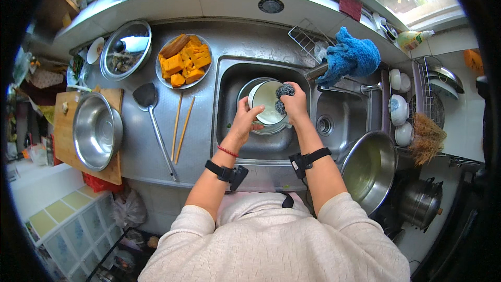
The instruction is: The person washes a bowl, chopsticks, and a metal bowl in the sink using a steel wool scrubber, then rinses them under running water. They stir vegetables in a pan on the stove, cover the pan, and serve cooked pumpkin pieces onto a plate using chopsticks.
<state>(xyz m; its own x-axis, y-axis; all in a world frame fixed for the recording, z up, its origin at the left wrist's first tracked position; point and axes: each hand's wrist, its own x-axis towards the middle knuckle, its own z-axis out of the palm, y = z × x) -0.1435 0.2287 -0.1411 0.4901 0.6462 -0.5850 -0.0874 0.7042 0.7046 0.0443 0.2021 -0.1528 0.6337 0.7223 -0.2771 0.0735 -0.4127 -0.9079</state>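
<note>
Over the left basin of the steel sink (223,105), my left hand (245,120) grips a white bowl (266,103), tilted, by its left and lower side. My right hand (293,105) is closed on a dark grey scrubber (282,94), pressed against the bowl's right side. Under the bowl sits a larger round vessel (267,131), partly hidden, with clear liquid or glass showing at its edge. A smaller basin (344,112) is to the right, below a faucet (368,87) and a blue cloth (348,55).
Left on the counter are cut orange pumpkin on a plate (185,60), a lidded pot (125,52), a spatula (146,99), chopsticks (180,130) and a steel bowl (96,130) on a wooden board (65,141). A large pot (368,172) and stacked bowls (399,107) stand right.
</note>
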